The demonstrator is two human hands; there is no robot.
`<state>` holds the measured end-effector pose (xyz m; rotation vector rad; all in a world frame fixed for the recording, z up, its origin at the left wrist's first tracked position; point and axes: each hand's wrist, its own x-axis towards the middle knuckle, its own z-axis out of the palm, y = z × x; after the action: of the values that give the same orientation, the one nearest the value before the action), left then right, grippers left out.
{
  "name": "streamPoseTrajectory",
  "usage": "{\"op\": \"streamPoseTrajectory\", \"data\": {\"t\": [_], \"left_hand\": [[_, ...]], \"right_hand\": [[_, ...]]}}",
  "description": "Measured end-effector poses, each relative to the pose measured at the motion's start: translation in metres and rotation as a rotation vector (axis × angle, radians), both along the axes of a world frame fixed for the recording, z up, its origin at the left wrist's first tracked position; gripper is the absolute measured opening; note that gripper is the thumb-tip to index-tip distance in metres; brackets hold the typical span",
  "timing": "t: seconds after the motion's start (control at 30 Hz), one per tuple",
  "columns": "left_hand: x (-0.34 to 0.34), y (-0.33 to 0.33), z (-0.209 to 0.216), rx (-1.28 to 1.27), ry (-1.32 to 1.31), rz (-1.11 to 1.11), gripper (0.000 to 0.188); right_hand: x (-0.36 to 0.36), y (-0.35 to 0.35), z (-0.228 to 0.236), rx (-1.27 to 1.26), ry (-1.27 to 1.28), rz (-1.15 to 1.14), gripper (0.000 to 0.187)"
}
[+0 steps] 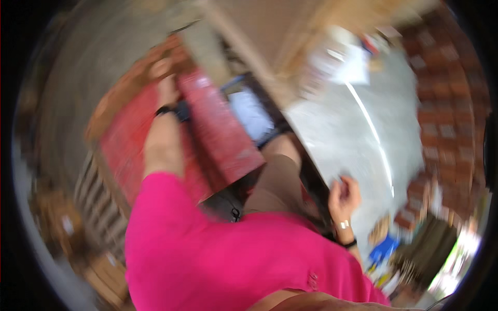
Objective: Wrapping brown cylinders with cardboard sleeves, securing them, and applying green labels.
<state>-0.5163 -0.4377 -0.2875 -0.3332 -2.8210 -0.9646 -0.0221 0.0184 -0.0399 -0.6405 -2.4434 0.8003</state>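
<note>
My left arm reaches forward over a large red-topped surface (223, 137), possibly a box or board, with a dark gap running along it. My left hand (167, 85) is at its far part, beside a brown, cardboard-like strip (132, 83). Motion smears its fingers, so I cannot tell whether it grips the edge or only touches it. Off to the right, over the pale grey floor, hangs my right hand (345, 197). Its fingers are loosely curled and apart from the thumb, with nothing visible between them. Dark bands circle both wrists.
A wide tan board or carton (264, 31) stands ahead. Beside the red surface is a dark-edged tray or bin (251, 111) with something white in it. Reddish-brown stacked boxes (446, 114) line the right. Cartons (106, 274) lie at lower left; a blue item (384, 250) is at lower right.
</note>
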Motion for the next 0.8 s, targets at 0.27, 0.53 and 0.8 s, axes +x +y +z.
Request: {"op": "streamPoseTrajectory", "data": {"t": [0.27,0.53,0.8], "left_hand": [[0.129,0.136,0.09,1.165,-1.069,0.349,0.026],[0.304,0.25,0.278,0.932,-1.215,-0.404,0.041],[0.432,0.445,0.415,0.773,-1.53,-1.076,0.055]], "right_hand": [[0.002,0.011,0.01,-0.11,0.08,-0.086,0.014],[0.129,0.085,0.046,0.426,-0.087,-0.519,0.032],[0.221,0.072,0.041,0.039,-0.282,-0.338,0.049]]}}
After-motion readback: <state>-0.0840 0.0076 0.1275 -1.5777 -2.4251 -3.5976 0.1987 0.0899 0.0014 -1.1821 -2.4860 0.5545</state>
